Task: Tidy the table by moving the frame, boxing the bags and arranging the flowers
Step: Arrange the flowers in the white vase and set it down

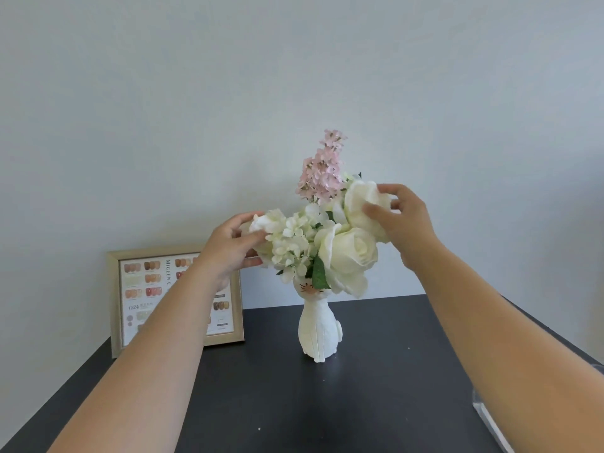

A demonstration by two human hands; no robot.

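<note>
white cat-shaped vase (pixel 317 331) upright mid black table (pixel 376 403), flowers (pixel 327 237) in it: cream roses, hydrangea, pink sprig on top. left hand (pixel 233 248) at left-side bloom, thumb + fingers pinched on petals. right hand (pixel 403 223) cupped round upper-right rose, fingers curled on it. wood frame (pixel 114 302) w/ nail colour chart leans on wall at back left, partly behind left arm. clear box (pixel 490 416) edge at right, contents can't tell.

Pale wall (pixel 228 93), dark table (pixel 327 403)
</note>
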